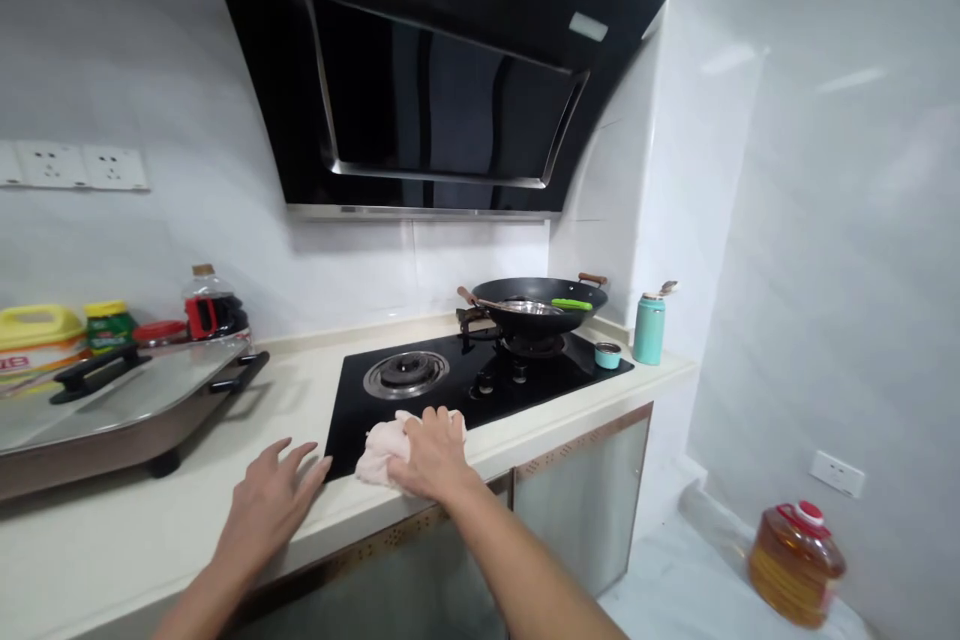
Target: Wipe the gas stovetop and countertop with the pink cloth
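Note:
Under my right hand (433, 452) is a bunched pale pink cloth (381, 448), gripped by bent fingers and pressed on the front edge of the black gas stove (352, 410). My left hand (274, 495) holds nothing; its fingers are spread over the counter beside the stove's left corner. The left burner (407, 373) is bare. On the right burner sits a black wok (529, 320) with wooden handles. Inside it are a shiny metal item, partly hidden, and something with a bright green handle (571, 304).
A teal bottle (649, 330) and its small teal cup (607, 355) stand right of the wok. A lidded electric pan (142, 400) occupies the left counter, with a dark sauce bottle (215, 305) behind. The range hood (450, 100) slants overhead. An oil jug (796, 565) rests low at right.

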Demonstrator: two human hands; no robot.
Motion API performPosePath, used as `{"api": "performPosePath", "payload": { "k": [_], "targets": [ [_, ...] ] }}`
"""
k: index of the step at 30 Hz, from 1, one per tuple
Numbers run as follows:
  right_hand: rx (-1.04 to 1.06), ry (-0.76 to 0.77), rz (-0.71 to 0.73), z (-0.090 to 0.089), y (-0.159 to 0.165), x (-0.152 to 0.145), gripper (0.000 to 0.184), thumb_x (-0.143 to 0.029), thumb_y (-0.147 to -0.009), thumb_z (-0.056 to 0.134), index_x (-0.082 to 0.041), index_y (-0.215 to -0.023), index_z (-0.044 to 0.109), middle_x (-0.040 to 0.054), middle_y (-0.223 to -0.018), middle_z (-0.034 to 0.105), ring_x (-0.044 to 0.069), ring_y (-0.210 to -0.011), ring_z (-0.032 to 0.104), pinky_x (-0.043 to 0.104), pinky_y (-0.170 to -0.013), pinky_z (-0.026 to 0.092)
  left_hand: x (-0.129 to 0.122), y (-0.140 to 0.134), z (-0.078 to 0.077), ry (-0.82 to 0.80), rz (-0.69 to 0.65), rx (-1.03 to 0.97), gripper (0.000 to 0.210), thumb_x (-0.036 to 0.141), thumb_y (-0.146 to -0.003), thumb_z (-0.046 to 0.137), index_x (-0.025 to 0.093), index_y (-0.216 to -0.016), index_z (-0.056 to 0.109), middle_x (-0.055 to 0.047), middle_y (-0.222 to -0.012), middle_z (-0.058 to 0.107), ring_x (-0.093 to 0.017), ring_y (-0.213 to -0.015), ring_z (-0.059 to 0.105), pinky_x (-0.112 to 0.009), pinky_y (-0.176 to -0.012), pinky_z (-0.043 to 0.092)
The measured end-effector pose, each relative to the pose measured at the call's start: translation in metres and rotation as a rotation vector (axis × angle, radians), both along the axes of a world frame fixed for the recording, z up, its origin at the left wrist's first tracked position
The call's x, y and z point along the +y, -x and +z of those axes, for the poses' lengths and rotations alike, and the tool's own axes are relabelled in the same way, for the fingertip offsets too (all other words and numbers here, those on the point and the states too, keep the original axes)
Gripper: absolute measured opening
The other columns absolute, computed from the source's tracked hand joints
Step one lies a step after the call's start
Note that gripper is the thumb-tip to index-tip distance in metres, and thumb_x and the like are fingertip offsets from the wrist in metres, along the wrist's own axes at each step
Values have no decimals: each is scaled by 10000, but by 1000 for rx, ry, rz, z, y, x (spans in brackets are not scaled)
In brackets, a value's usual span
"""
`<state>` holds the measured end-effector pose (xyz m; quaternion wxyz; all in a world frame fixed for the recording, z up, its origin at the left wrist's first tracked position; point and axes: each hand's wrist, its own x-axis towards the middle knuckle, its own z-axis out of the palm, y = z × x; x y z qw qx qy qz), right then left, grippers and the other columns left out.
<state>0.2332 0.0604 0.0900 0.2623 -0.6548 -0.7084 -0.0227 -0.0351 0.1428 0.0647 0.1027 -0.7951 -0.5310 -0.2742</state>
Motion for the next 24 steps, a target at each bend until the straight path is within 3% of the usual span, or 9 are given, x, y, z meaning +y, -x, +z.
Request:
{"api": "performPosePath", "payload": {
  "k": [4, 7, 11, 14, 18, 20, 24],
  "targets": [
    [-4, 67, 46, 7, 1, 20, 667, -696, -864, 570, -291, -1393, 612, 123, -1333, 616, 367, -1279, 492, 587, -1109, 313, 5, -21, 6, -125, -42, -65, 562, 573, -983, 385, 220, -1263, 721, -197, -1447, 581, -383, -1368, 538, -545, -1071, 489],
    [-8, 51, 42, 8, -4, 29, 599, -694, -915, 514, -267, -1318, 637, 123, -1314, 629, 348, -1256, 506, 558, -1084, 342, -2, -62, 8, -127, -182, -85, 500, 544, -985, 438, 254, -1285, 714, -152, -1457, 604, -329, -1361, 559, -504, -1098, 488],
    [-12, 13, 33, 3, -8, 34, 465, -595, -990, 452, -218, -1191, 637, 127, -1248, 639, 316, -1175, 527, 500, -1026, 380, -19, -112, 1, -34, -320, -49, 554, 506, -1017, 416, 277, -1493, 583, -138, -1578, 529, -329, -1464, 468, -535, -1128, 452],
    [107, -24, 103, -5, -15, 33, 410, -551, -1001, 471, -229, -1215, 607, 104, -1239, 639, 295, -1140, 532, 487, -1031, 375, -27, -123, -5, 46, -301, -65, 598, 509, -1032, 396, 307, -1592, 453, -112, -1627, 483, -318, -1493, 431, -539, -1118, 457],
    [249, -104, 245, -25, -52, 28, 432, -427, -937, 625, -282, -1342, 589, 74, -1385, 577, 260, -1253, 519, 428, -1080, 375, -29, -117, -8, 72, -292, -38, 634, 551, -1002, 470, 271, -1571, 484, -123, -1602, 512, -323, -1458, 464, -521, -1117, 459],
    [265, -174, 145, -35, -89, 23, 374, -361, -898, 674, -299, -1267, 666, 60, -1401, 582, 247, -1288, 522, 395, -1088, 381, -30, -116, -7, 64, -279, -25, 629, 566, -990, 491, 264, -1541, 522, -130, -1576, 538, -331, -1439, 480, -520, -1112, 460],
    [233, -272, -277, -46, -193, 0, 172, -303, -925, 596, -304, -950, 766, 16, -1150, 722, 212, -1121, 622, 340, -1020, 428, -36, -120, -5, 56, -236, -20, 634, 590, -983, 476, 247, -1511, 550, -137, -1554, 552, -339, -1425, 489, -519, -1102, 464]
  ]
}}
